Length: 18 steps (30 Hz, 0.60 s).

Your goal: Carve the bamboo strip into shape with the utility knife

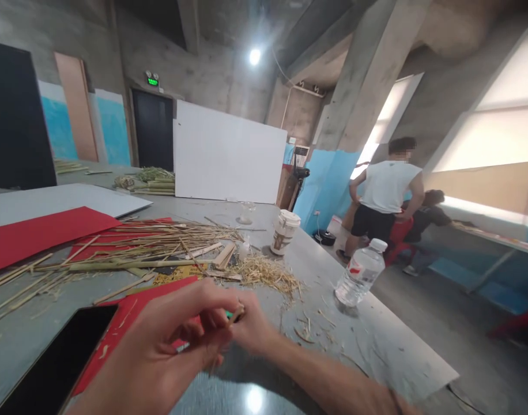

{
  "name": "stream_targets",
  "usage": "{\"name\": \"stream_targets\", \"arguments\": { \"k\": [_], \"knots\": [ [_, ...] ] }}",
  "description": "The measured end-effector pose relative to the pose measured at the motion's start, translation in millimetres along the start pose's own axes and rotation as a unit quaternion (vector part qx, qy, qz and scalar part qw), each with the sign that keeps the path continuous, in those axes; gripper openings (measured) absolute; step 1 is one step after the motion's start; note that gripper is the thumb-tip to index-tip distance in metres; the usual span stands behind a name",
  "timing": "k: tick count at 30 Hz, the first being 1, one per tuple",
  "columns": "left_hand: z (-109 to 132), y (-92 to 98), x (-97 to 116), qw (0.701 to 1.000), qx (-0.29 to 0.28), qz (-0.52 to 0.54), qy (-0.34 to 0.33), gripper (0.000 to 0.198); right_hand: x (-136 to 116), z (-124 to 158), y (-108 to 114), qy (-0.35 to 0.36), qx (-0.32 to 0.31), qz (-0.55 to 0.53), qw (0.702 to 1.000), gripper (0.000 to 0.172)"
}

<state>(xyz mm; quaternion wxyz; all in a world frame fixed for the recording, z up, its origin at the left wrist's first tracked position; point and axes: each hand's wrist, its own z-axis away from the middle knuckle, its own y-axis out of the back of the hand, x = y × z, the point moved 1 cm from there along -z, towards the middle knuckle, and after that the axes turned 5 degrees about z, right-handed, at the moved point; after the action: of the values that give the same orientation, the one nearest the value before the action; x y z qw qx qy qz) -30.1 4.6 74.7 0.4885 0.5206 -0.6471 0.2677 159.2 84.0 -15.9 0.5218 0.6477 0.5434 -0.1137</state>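
Between pinching hands (212, 331): thin stick (237, 314)

Bare concrete craft workshop: worktable (376, 340) strewn with bamboo strips (129, 253) and shavings (268, 274).

Left hand (160, 340) and right hand (251, 325) pinch together (fingers curled).

At the bottom centre of the frame the left hand (160, 346) and right hand (251, 328) meet above the table (376, 346), pinching a thin stick (237, 314) between them. A dark slab (56, 363) lies at lower left, partly on a paper sheet (121, 328). Behind the hands, mid-left, spreads a pile of sticks (138, 248), with shavings (268, 274) to its right. Further right stands a cup (285, 231), and a bottle (361, 272) nearer the table's right edge. Two people (387, 196) are beyond, right of centre.
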Motion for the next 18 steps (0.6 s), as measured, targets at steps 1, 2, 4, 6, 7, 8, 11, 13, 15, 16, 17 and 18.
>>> {"name": "stream_targets", "arguments": {
  "k": [1, 2, 4, 6, 7, 8, 11, 13, 15, 16, 17, 18],
  "knots": [
    [-4, 3.8, 7, 1.0, 0.019, 0.019, -0.005, 0.011, 1, 0, -1, 0.001, 0.003, -0.005, 1.0, 0.026],
    [-7, 7.0, 13, 0.999, 0.033, 0.03, -0.012, 0.009, 1, 0, -1, -0.001, 0.006, -0.012, 1.0, 0.025],
    [-13, 12.8, 22, 0.997, 0.067, 0.037, -0.027, 0.007, 3, 0, -2, -0.007, 0.014, -0.02, 1.0, 0.025],
    [-17, 18.4, 23, 0.995, 0.096, 0.023, -0.03, 0.009, 5, 1, -3, -0.013, 0.021, -0.024, 0.999, 0.027],
    [-19, 21.3, 21, 0.994, 0.101, 0.014, -0.026, 0.011, 6, 1, -3, -0.016, 0.022, -0.025, 0.999, 0.029],
    [-22, 24.3, 18, 0.995, 0.097, 0.006, -0.015, 0.013, 6, 2, -3, -0.018, 0.022, -0.025, 0.999, 0.029],
    [-30, 35.3, 7, 0.997, 0.076, 0.007, 0.02, 0.018, 8, 3, -2, -0.02, 0.021, -0.026, 0.999, 0.027],
    [-37, 44.4, 3, 0.996, 0.089, 0.017, 0.019, 0.024, 8, 3, 0, -0.019, 0.017, -0.027, 0.999, 0.026],
    [-43, 53.1, 2, 0.993, 0.115, 0.019, 0.02, 0.032, 7, 3, 1, -0.018, 0.015, -0.026, 0.999, 0.026],
    [-46, 56.8, 2, 0.992, 0.126, 0.014, 0.026, 0.036, 7, 3, 2, -0.018, 0.015, -0.025, 0.999, 0.027],
    [-48, 59.7, 2, 0.99, 0.135, 0.011, 0.03, 0.038, 6, 3, 3, -0.018, 0.015, -0.022, 0.999, 0.028],
    [-50, 61.8, 2, 0.989, 0.14, 0.009, 0.037, 0.041, 6, 3, 4, -0.018, 0.015, -0.02, 1.0, 0.029]
  ]
}}
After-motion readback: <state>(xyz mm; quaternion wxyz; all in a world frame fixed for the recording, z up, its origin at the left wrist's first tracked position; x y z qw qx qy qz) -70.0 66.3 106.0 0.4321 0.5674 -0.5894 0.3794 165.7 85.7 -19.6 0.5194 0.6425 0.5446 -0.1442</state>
